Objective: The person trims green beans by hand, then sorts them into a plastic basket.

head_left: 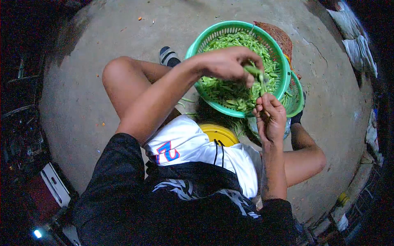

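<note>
A large green plastic basket [192, 50] full of slender green pods [242, 40], whose exact kind I cannot make out, stands between my legs. My left hand [232, 63] hangs over the middle of it, fingers curled around some green pods [253, 70] blurred by motion. Near the basket's front right rim, my right hand [271, 115] has thumb and fingers pinched on the lower end of a green pod [263, 87]. The two hands are close together, one above the other. My left hand and forearm cover part of the heap.
A second, smaller green basket [296, 98] holding a few pods sits at the right. Behind it lies a reddish mesh sack [276, 35]. A yellow round lid [219, 134] shows between my thighs. Loose pods [187, 100] lie on the concrete floor [88, 110]. Pale sacks [349, 24] line the right edge.
</note>
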The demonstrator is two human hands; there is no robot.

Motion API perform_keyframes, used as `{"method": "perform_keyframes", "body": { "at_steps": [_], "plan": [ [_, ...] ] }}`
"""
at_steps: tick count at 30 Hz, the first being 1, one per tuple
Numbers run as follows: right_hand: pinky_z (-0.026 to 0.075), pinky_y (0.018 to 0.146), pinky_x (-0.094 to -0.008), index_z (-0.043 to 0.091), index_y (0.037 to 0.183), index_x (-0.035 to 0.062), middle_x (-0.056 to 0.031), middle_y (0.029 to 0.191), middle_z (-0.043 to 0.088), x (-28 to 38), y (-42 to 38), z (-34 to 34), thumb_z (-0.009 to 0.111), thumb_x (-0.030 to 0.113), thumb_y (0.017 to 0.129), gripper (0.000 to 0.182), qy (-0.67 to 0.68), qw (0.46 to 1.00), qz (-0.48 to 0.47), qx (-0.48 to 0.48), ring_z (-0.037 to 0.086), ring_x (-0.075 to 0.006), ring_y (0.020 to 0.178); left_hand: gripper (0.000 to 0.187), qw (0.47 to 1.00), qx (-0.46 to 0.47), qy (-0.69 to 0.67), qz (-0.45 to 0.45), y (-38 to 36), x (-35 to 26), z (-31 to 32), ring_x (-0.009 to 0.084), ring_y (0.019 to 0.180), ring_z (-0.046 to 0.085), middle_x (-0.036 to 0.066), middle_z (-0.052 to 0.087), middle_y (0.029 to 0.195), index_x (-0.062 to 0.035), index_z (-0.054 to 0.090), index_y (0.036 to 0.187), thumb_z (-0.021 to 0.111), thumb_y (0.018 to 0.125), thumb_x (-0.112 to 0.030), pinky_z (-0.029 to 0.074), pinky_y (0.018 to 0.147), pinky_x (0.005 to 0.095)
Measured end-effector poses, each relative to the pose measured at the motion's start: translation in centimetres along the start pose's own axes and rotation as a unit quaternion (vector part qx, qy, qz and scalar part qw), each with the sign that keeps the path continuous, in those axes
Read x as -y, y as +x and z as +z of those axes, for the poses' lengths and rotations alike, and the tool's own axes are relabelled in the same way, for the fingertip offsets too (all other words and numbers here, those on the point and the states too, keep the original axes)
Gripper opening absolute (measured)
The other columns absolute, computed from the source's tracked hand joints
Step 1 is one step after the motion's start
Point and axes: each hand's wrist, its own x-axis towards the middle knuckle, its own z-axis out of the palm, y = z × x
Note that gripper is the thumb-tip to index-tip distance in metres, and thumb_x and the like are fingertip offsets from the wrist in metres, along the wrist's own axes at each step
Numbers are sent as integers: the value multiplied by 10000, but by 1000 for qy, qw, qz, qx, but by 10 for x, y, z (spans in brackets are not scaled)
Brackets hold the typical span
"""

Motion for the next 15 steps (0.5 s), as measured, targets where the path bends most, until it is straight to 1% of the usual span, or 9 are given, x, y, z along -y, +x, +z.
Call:
{"method": "perform_keyframes", "body": {
  "at_steps": [1, 4, 6, 7, 8, 10, 12, 13, 15],
  "plan": [
    [590, 705, -308, 693, 1065, 12, -88, 912, 726, 0, 0, 1, 693, 111, 973, 135, 1, 1000, 0, 1, 654, -126, 726, 303, 998, -12, -52, -26, -4, -3, -7, 143, 910, 677, 56, 705, 968, -23, 629, 1207, 693, 914, -61, 538, 815, 309],
    [579, 692, -296, 685, 1083, 14, -81, 901, 722, 2, -2, 6, 692, 101, 969, 143, -3, 1000, 6, -21, 645, -120, 710, 321, 998, -5, -47, -46, -4, -2, -7, 128, 886, 648, 64, 698, 997, -40, 636, 1210, 711, 900, -75, 524, 820, 302],
    [576, 691, -292, 679, 1099, 13, -85, 890, 719, 3, -3, 7, 689, 93, 969, 153, 13, 999, 25, -21, 645, -120, 707, 354, 999, 23, 27, 0, -1, -1, 8, 114, 890, 632, 51, 694, 994, -43, 638, 1211, 738, 875, -90, 515, 800, 298],
    [576, 691, -292, 679, 1099, 13, -85, 890, 719, 3, -3, 5, 689, 93, 969, 153, 11, 999, 27, -22, 645, -120, 707, 389, 997, 58, 37, 18, 0, -3, 11, 100, 916, 623, 41, 691, 992, -43, 641, 1208, 765, 843, -92, 513, 785, 291],
    [574, 690, -288, 679, 1101, 13, -88, 888, 718, 3, -4, 3, 692, 93, 967, 156, 29, 999, 26, -2, 644, -119, 703, 389, 998, 57, 34, 18, -1, -6, 12, 100, 916, 623, 41, 691, 992, -43, 641, 1208, 765, 843, -92, 513, 785, 291],
    [572, 690, -284, 680, 1102, 12, -91, 886, 718, 1, -5, 3, 694, 93, 966, 160, 49, 998, 26, 18, 643, -119, 699, 382, 990, 77, -91, -71, -3, -7, 10, 100, 912, 625, 41, 690, 995, -44, 644, 1203, 763, 842, -81, 517, 777, 286],
    [565, 670, -273, 684, 1093, 6, -96, 882, 721, 2, -6, 6, 709, 93, 955, 165, 37, 999, 18, 24, 645, -117, 690, 352, 994, 35, -99, -18, -3, -8, -3, 117, 839, 642, 37, 675, 972, -41, 624, 1226, 726, 892, -89, 526, 760, 278],
    [565, 670, -273, 684, 1093, 6, -96, 882, 721, 3, -6, 9, 709, 93, 955, 165, 38, 999, 15, 23, 645, -117, 690, 357, 994, 23, -106, -7, -4, -10, -9, 116, 849, 649, 37, 674, 974, -41, 620, 1233, 724, 894, -84, 525, 760, 274],
    [538, 607, -251, 705, 1056, 4, -76, 846, 719, 4, -3, 13, 745, 103, 932, 164, -74, 997, -14, -26, 624, -98, 643, 361, 994, 19, -111, 2, -8, -19, -19, 114, 859, 656, 36, 674, 976, -41, 616, 1239, 723, 896, -80, 524, 761, 269]
  ]
}}
